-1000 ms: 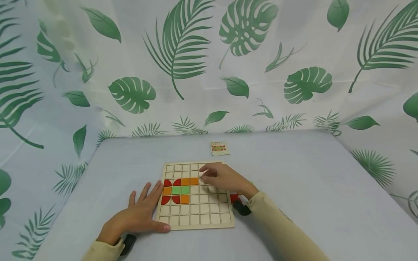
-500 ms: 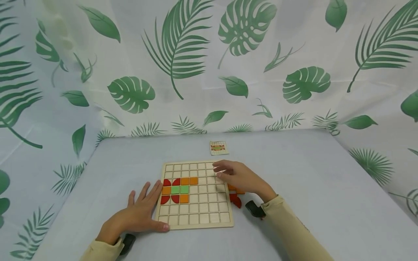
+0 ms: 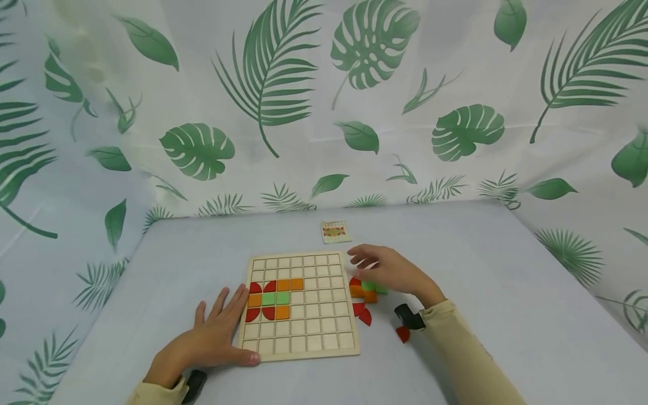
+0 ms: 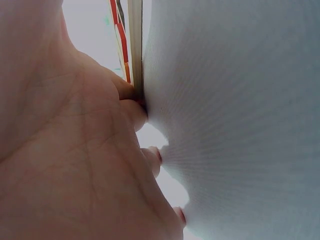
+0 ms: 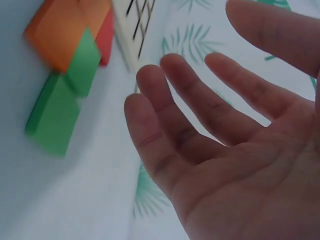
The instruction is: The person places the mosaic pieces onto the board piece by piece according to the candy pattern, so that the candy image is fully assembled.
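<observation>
A square wooden grid board lies on the table with red, orange and green tiles in its left cells. Along its left edge my left hand rests with spread fingers, the thumb at the near left corner. The left wrist view shows fingertips against the board's side. My right hand hovers just past the board's right edge, holding nothing, its fingers apart in the right wrist view. Beneath and beside it lie loose tiles: orange squares, green squares and red quarter-round pieces, partly hidden by the hand.
A small pattern card with a red, orange and green design lies behind the board. One red piece sits apart near the right wrist's black camera. A leaf-printed curtain hangs behind the table.
My right hand has moved right, from over the board's upper cells to above the loose tiles, and its fingers have spread. My left hand has stayed at the board's edge.
</observation>
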A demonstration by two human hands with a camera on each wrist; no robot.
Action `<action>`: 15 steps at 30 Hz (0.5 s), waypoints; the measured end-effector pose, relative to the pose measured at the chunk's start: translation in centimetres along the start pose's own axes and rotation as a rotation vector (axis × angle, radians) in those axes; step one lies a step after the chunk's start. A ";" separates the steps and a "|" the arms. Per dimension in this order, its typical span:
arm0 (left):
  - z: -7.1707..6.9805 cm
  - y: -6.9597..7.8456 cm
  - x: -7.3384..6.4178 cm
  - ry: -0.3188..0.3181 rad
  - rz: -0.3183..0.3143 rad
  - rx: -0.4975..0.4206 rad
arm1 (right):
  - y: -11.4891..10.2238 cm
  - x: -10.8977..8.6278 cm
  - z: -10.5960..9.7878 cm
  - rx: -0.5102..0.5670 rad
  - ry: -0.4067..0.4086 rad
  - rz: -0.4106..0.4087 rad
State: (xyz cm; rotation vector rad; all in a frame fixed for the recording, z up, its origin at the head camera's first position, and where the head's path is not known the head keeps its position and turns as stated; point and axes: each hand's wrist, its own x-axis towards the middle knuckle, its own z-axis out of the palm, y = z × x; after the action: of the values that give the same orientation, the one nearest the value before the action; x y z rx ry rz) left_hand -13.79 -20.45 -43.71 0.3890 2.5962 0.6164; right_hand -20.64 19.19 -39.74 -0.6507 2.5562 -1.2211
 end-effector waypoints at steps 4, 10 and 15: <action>0.0 -0.2 -0.2 0.017 0.030 -0.018 | 0.9 -0.2 -0.7 -0.035 -0.020 0.034; 0.3 -0.6 0.0 0.025 0.033 -0.012 | 2.5 -0.9 -1.6 -0.082 -0.057 0.114; 0.2 -0.5 0.0 0.021 0.041 -0.011 | 3.6 -1.3 -1.8 -0.107 -0.073 0.159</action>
State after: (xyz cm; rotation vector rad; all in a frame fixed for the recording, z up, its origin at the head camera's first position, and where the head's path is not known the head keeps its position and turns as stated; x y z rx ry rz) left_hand -13.74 -20.82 -44.15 0.4355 2.6096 0.6512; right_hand -21.22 23.05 -41.44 -0.4934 2.5703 -0.9969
